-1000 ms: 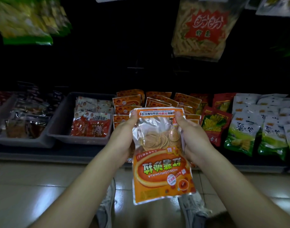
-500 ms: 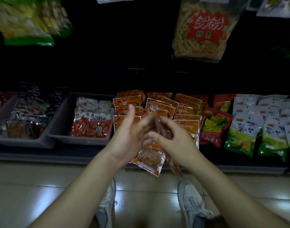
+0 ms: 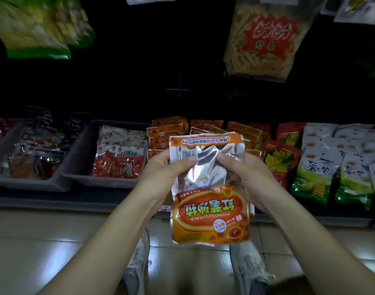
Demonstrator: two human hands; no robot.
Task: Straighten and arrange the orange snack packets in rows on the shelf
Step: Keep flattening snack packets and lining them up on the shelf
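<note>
Orange snack packet (image 3: 210, 209): in the head view, the only one you have, you hold it up in the air in front of the shelf (image 3: 97, 201), over the floor tiles and above your shoes. Its printing reads upside down to you, with the orange label end low and the clear silvery end high.

The other orange packets (image 3: 167, 133) lie on the shelf right behind it, overlapping in what look like three columns. The left column sits fairly square. The ones further right look tilted and fanned, though the held packet hides much of them. I judge the job partway done: this packet has no place yet, it probably wants turning the right way round, and the right-hand columns need squaring up.

Your left hand (image 3: 163, 175) grips the packet's upper left side, thumb pressed on the front by the barcode and fingers curled behind. Your right hand (image 3: 246, 177) grips the upper right side the same way, thumb on the clear film. Both forearms reach forward from the bottom of the picture and close in on the packet, wrists about level.

Left of the orange stock stands a grey tray (image 3: 82, 162) of red-and-white packets. To the right lie red packets (image 3: 280, 158), then green-and-white bags (image 3: 316, 173).
</note>
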